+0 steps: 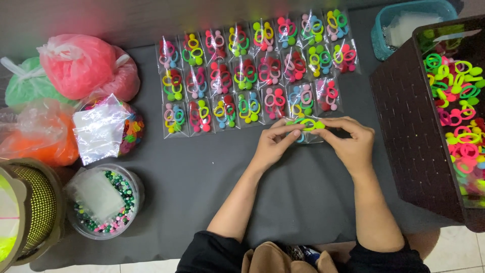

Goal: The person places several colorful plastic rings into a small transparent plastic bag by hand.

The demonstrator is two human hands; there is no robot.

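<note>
1. The left hand [273, 144] and the right hand [348, 141] meet over the dark grey table mat [202, 182]. Each has its fingers pinched closed on one end of a small clear packet of hair ties [305, 126], which is held between them just above the mat.
2. The packet holds neon yellow-green and blue elastic loops. It sits just below the lowest row of filled packets, near that row's right end.
3. It looks very light, soft and floppy. The film is probably slick, so a pinch at the edges or corners, as both hands have it, seems safer than squeezing the middle, where the ties would bunch and slide.
4. The rows of filled packets [252, 76] lie flat above the hands, side by side and mostly touching, each with several coloured ties and small pompoms.
5. To the right stands a dark brown woven basket [409, 131] full of loose neon hair ties [462, 101]. Behind it is a teal basket [379, 35] holding what look like clear bags.
6. To the left are knotted plastic bags in pink [83, 63], green [22, 83] and orange [35, 141], a round tub of multicoloured bits [132, 129] with clear packets lying on top, and a clear tub of mixed beads [113, 215].
</note>
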